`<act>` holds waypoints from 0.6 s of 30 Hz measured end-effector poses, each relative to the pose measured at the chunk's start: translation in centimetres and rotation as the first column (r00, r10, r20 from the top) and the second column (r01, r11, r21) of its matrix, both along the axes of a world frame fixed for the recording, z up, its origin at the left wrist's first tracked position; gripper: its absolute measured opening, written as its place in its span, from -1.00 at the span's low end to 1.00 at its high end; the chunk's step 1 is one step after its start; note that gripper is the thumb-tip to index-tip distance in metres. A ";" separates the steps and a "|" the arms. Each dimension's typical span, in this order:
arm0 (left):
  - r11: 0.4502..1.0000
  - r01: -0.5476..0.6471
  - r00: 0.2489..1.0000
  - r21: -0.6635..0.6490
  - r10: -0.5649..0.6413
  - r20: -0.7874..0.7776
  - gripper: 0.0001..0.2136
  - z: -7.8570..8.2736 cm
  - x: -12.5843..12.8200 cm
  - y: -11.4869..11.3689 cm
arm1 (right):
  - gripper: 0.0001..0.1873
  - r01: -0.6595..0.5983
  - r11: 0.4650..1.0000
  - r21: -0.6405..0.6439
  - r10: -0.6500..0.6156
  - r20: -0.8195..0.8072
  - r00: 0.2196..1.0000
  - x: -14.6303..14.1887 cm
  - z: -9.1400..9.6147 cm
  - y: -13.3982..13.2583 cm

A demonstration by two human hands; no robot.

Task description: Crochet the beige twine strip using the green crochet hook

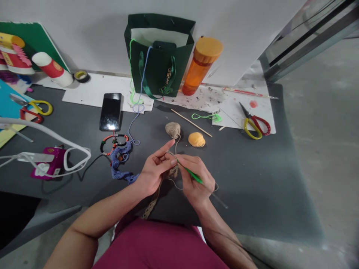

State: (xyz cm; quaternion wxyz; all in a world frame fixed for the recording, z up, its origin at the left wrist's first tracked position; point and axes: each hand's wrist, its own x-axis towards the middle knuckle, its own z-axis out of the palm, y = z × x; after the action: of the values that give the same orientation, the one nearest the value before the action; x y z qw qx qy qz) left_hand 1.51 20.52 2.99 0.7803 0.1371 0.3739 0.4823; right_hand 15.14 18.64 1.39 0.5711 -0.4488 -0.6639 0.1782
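My right hand is closed round a green-handled crochet hook, its tip at the fingers of my left hand. Pinched in my left hand is a strip of beige crochet work, whose patterned end hangs over the table's front edge. From a ball of beige yarn a strand runs down to my fingers. Just right of that ball lies a ball of yellow yarn. Blue-purple crochet work rests left of my left hand. Fingers partly hide the stitches at the hook.
A dark green paper bag and an orange bottle stand at the back. A phone, beaded bracelets and a purple box with white cables lie left. Scissors, a wooden stick and green yarn lie right.
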 end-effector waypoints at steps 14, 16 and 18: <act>0.995 0.076 0.994 -0.061 -0.071 0.080 -0.44 -0.6 -0.3 0.2 | -0.89 0.072 0.963 -0.260 -0.153 -0.306 0.940 -0.4 0.1 -0.7; 0.995 0.083 0.993 -0.062 -0.077 0.087 -0.47 -0.6 -0.4 0.3 | -0.94 0.040 0.955 -0.293 -0.156 -0.384 0.910 -0.4 0.1 -0.5; 0.992 0.109 0.991 -0.064 -0.103 0.085 -0.49 -0.6 -0.4 0.4 | -0.95 -0.016 0.940 -0.341 -0.161 -0.483 0.861 -0.3 0.1 -0.2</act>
State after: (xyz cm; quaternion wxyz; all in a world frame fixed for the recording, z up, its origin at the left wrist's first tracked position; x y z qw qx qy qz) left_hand 1.09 20.90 2.36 0.8237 0.1099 0.3501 0.4322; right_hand 14.80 18.40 1.53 0.6465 -0.5016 -0.4341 0.3768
